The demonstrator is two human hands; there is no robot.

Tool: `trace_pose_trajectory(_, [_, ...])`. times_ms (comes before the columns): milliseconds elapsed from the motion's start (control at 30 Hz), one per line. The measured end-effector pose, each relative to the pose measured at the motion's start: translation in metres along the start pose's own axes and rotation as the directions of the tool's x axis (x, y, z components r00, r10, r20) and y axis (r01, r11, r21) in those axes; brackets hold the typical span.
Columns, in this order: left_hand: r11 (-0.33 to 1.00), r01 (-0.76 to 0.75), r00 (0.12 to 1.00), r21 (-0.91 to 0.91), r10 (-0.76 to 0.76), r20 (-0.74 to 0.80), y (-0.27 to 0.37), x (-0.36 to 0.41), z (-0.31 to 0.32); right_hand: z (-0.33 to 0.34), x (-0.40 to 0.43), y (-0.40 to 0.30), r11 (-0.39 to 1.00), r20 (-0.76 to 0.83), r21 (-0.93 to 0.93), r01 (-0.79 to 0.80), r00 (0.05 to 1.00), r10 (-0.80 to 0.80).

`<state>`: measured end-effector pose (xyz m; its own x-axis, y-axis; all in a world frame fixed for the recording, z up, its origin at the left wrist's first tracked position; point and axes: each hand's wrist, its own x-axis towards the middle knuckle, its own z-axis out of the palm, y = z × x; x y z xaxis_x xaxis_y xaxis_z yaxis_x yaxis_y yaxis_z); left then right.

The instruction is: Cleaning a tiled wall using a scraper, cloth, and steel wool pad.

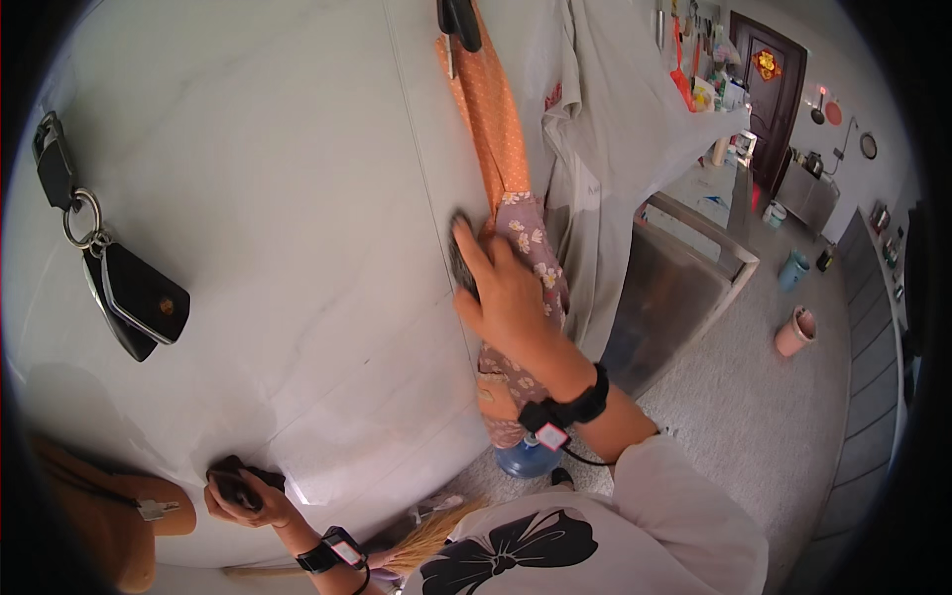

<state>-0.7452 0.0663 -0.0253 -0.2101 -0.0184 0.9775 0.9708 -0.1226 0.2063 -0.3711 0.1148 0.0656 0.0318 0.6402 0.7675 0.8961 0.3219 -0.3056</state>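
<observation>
My left hand (245, 497), at the lower left, is closed around a dark, shiny object (236, 487) with black material showing behind it. My right hand (513, 301) is at the centre against the pale wall panel, its thumb and fingers around a blurred dark grey object (462, 260) that I cannot identify. Beside and behind that hand hangs a purple floral cloth (547, 260), with an orange dotted cloth (487, 111) above it. A set of car keys (145, 290) on a ring with a black fob (56, 167) shows at the far left.
A grey cloth (595, 186) drapes by a metal-framed cabinet (662, 290). A blue water bottle (526, 459) and a straw broom (435, 532) are low down. A pink bin (796, 332) and a blue bucket (794, 269) stand on the floor. A brown object (111, 513) fills the lower-left corner.
</observation>
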Motion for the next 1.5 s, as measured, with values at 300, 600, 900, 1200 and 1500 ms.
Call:
trace_pose_trajectory(300, [0.997,-0.025,1.0,0.068,0.025,-0.011,-0.003,-0.001,-0.001,0.011,-0.004,-0.015,0.998,-0.06,-0.013,0.054,0.997,-0.055])
trace_pose_trajectory(600, [0.999,-0.05,0.998,0.021,0.05,-0.034,-0.006,-0.001,0.002,0.032,-0.025,-0.011,0.992,-0.042,0.124,-0.022,0.999,0.028])
trace_pose_trajectory(900, [0.997,-0.079,0.995,0.001,0.079,-0.055,-0.01,-0.004,0.002,0.062,-0.082,0.016,0.987,0.009,0.103,-0.126,0.992,0.126])
trace_pose_trajectory(1200, [0.994,-0.087,0.994,0.061,0.09,-0.057,-0.009,-0.002,0.005,0.068,-0.07,0.04,0.933,-0.103,0.297,-0.202,0.965,0.242])
trace_pose_trajectory(1500, [0.998,-0.046,0.998,0.045,0.047,-0.035,-0.014,-0.006,0.002,0.051,-0.064,0.006,0.989,-0.022,0.131,-0.073,0.997,0.077])
